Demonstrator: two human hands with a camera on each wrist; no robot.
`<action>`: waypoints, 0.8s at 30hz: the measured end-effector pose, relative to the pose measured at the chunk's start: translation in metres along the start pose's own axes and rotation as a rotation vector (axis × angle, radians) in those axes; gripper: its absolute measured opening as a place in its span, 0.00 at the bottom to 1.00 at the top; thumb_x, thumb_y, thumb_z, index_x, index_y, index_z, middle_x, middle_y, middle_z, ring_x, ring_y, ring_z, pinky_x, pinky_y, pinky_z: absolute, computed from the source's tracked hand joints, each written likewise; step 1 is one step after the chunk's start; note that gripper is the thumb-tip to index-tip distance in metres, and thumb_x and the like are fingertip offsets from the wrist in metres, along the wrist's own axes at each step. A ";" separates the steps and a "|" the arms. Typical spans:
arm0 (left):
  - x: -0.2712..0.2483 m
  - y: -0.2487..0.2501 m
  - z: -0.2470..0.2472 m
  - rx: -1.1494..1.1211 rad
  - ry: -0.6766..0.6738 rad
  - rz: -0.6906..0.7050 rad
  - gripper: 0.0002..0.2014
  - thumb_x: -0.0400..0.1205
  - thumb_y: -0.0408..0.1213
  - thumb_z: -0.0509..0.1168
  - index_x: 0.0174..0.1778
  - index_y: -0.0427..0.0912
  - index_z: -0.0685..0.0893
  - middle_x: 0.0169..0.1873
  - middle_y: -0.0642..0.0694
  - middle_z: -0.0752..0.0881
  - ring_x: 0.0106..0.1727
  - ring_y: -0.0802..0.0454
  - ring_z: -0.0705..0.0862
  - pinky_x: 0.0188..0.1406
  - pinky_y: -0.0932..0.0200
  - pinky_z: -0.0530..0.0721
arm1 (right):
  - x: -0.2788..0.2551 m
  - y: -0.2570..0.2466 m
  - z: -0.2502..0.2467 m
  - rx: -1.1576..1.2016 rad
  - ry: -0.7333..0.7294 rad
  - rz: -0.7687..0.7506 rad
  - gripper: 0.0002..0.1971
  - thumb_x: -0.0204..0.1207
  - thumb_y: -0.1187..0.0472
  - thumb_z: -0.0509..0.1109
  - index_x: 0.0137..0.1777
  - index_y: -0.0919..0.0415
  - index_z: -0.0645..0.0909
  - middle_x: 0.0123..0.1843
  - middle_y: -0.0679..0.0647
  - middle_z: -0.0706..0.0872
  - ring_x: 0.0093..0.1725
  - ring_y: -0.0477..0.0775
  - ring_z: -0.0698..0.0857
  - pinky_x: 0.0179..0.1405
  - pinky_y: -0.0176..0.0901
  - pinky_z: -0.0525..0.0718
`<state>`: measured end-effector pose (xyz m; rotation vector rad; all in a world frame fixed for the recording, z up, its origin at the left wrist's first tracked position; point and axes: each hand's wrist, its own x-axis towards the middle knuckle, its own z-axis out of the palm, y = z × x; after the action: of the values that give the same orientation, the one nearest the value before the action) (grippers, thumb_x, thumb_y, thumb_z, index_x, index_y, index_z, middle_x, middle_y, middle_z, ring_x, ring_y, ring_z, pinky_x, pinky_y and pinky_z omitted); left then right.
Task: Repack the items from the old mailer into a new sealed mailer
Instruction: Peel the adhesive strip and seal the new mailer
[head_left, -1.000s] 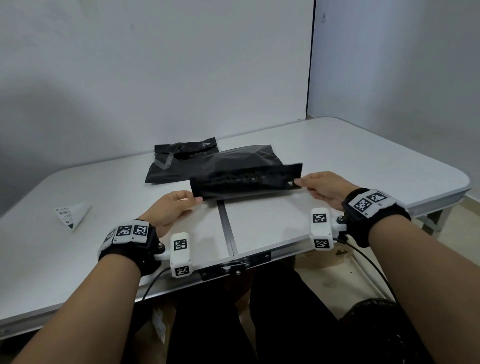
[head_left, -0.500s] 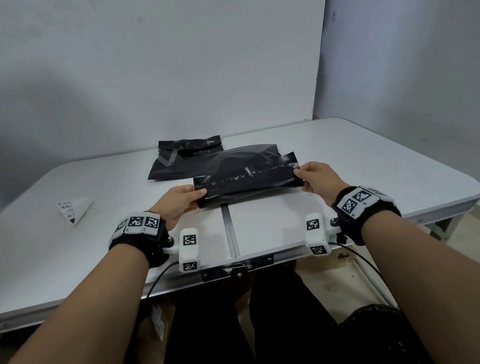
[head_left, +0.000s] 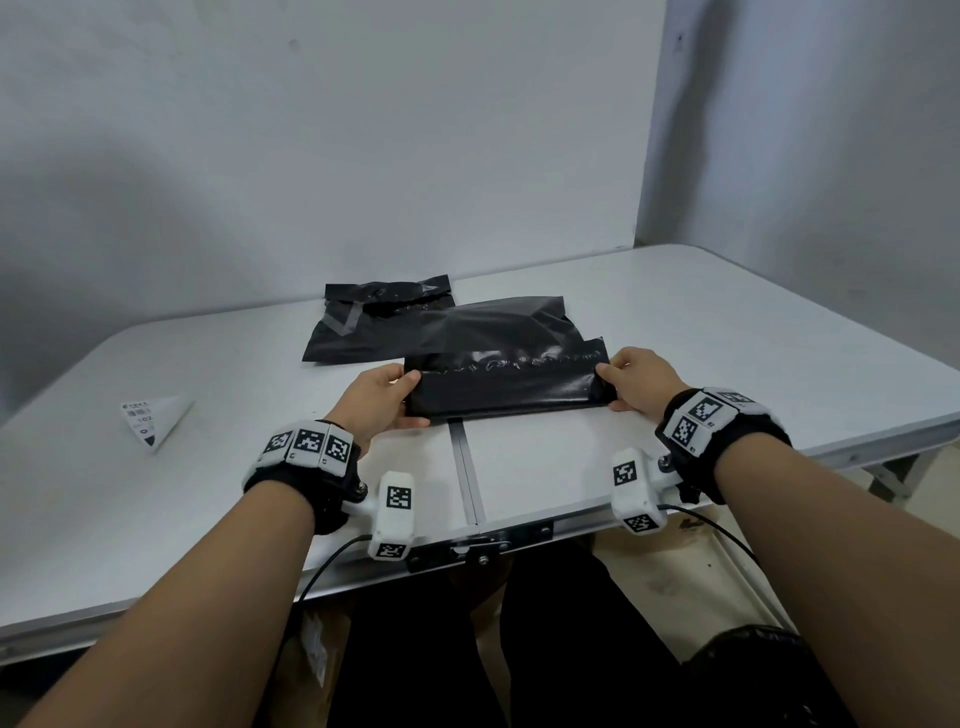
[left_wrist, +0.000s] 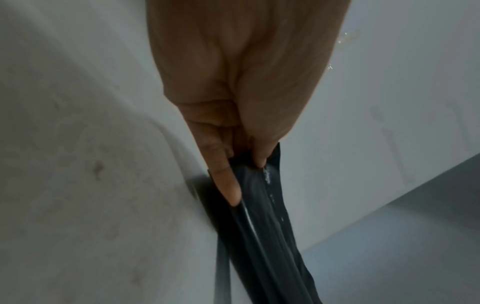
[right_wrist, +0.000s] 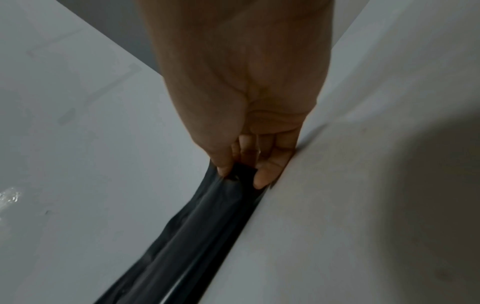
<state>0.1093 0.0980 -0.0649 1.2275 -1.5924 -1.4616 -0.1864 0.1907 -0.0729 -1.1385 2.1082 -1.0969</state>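
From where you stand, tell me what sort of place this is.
Probably a makeshift packing station in a bare room: a white folding table against plain walls, black mailers on it, and a torn shipping label.

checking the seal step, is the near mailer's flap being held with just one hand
No, the left hand and the right hand each pinch one end of the black mailer's flap.

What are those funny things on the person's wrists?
Each bare arm wears a black wristband topped with white blocks bearing black-and-white square codes. A white camera pod with similar codes sticks out beside each wrist, trailing a thin black cable. No sleeves show.
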 end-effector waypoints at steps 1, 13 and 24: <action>0.002 0.000 0.000 0.016 0.011 -0.007 0.15 0.87 0.38 0.58 0.62 0.31 0.80 0.55 0.36 0.85 0.50 0.43 0.85 0.37 0.60 0.91 | 0.000 0.000 0.000 -0.022 -0.009 -0.002 0.10 0.82 0.56 0.64 0.42 0.61 0.75 0.36 0.51 0.77 0.28 0.54 0.83 0.44 0.44 0.86; 0.016 -0.011 0.006 0.163 0.073 -0.076 0.14 0.86 0.38 0.60 0.60 0.31 0.80 0.34 0.42 0.69 0.30 0.51 0.77 0.33 0.56 0.91 | 0.005 -0.003 0.001 -0.252 -0.062 0.015 0.19 0.84 0.55 0.59 0.30 0.58 0.70 0.32 0.53 0.80 0.22 0.46 0.82 0.32 0.33 0.72; 0.016 -0.006 0.007 0.309 0.069 -0.153 0.14 0.86 0.39 0.60 0.34 0.40 0.78 0.21 0.44 0.70 0.09 0.56 0.73 0.16 0.63 0.82 | 0.014 -0.003 0.002 -0.328 -0.061 0.056 0.16 0.81 0.59 0.63 0.31 0.57 0.70 0.30 0.53 0.78 0.14 0.36 0.79 0.29 0.36 0.79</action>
<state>0.0982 0.0860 -0.0737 1.5872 -1.7558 -1.2783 -0.1906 0.1771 -0.0724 -1.2322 2.3127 -0.6971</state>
